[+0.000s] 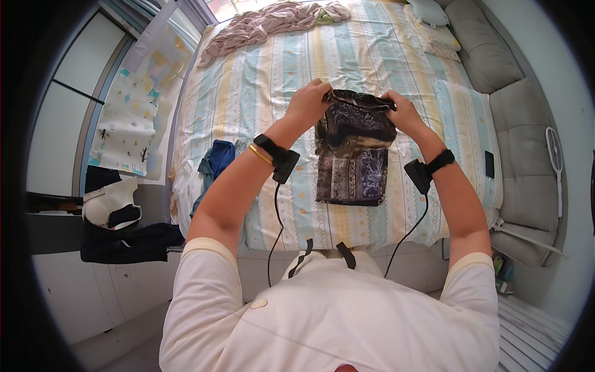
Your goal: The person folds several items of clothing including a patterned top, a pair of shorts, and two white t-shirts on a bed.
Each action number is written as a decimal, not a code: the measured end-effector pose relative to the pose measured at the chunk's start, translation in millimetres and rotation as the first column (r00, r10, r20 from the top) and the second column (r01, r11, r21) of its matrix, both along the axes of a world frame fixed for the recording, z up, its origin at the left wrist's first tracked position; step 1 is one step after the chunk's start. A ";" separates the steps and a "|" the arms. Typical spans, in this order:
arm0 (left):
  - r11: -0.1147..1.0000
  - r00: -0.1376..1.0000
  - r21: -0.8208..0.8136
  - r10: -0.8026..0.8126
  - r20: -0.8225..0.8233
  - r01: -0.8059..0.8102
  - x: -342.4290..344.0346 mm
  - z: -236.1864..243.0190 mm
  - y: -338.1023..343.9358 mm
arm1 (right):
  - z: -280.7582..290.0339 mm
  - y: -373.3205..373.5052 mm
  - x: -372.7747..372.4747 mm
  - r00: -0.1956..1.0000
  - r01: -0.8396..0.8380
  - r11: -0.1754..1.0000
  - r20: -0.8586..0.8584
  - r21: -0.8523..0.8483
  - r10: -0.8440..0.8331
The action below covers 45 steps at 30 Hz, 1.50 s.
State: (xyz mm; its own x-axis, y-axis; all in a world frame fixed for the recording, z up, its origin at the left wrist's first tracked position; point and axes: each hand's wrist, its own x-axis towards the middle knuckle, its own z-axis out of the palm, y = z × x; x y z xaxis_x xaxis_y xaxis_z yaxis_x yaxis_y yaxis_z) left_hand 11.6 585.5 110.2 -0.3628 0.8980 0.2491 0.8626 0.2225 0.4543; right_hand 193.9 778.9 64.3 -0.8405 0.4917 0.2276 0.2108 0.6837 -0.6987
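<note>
A dark patterned garment point(352, 175) lies on the striped bedsheet point(415, 214) in front of me, its upper part folded or raised over the flatter lower part. My left hand point(308, 102) pinches the top left corner, and my right hand point(404, 115) grips the top right corner; some fingertips are hidden by the cloth. Both wrists carry black strapped devices with dangling cables.
A pink rumpled blanket point(260, 25) and pillows point(427, 15) are at the far end. Blue clothing point(217, 161) lies left, a black phone point(489, 163) right. Black garments point(124, 245) rest left of the bed; a grey padded edge point(520, 136) and white racket-like object point(555, 149) line the right.
</note>
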 end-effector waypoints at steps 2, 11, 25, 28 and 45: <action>1.000 1.000 0.015 -0.009 0.022 0.009 4.1 -1.6 -4.5 | -2.5 -2.0 8.9 0.999 -0.016 1.000 -0.042 -0.023 0.015; 0.989 0.937 0.015 -0.145 0.318 0.148 78.0 -108.8 -95.0 | -75.6 -94.2 97.7 0.985 -0.155 0.988 -0.075 -0.024 0.153; 0.932 0.737 -0.335 0.321 0.594 -0.135 55.1 -294.4 -65.3 | -272.6 -63.3 93.0 0.992 0.127 0.720 0.074 -0.683 -0.104; 0.891 0.819 -0.361 0.415 0.396 -0.277 42.9 -336.8 -58.7 | -300.8 -41.9 87.8 0.935 0.323 0.910 0.236 -0.261 -0.264; 0.836 0.158 -0.372 0.464 0.872 -0.403 67.3 -363.5 -54.5 | -332.6 -48.5 100.6 0.802 0.536 0.751 0.511 -0.386 -0.309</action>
State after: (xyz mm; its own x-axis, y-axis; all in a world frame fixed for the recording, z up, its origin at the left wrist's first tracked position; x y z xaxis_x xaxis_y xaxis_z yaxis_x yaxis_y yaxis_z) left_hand 78.9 531.0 -253.3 -0.6439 0.5094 -0.5708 -0.3633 0.4531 0.8141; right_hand 294.6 730.4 -268.3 -0.4708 0.7619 -0.4449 0.7200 0.0404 -0.6928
